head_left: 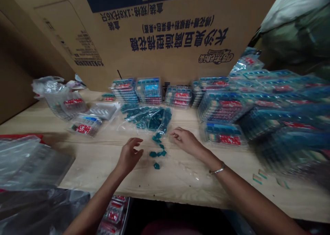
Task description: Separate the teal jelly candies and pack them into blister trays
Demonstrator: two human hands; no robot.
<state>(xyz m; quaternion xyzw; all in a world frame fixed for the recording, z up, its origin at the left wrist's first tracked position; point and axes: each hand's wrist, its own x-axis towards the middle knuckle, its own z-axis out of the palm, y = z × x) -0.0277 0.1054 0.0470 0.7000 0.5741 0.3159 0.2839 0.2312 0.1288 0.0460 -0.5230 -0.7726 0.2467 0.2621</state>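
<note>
My left hand hovers low over the wooden table, fingers bent with a gap between thumb and forefinger and nothing between them. Just right of it lie several loose teal plastic pieces, scattered in a rough line. My right hand is on the far side of these pieces, its fingers loosely curled and slightly apart; I see nothing in them. Behind both hands rests a clear plastic bag, with many more teal pieces heaped in and around its mouth.
Stacked clear blister packs with red and blue parts crowd the right side. More packs line the back against a cardboard box. Clear plastic trays lie at left. Small striped pieces sit near the right front edge.
</note>
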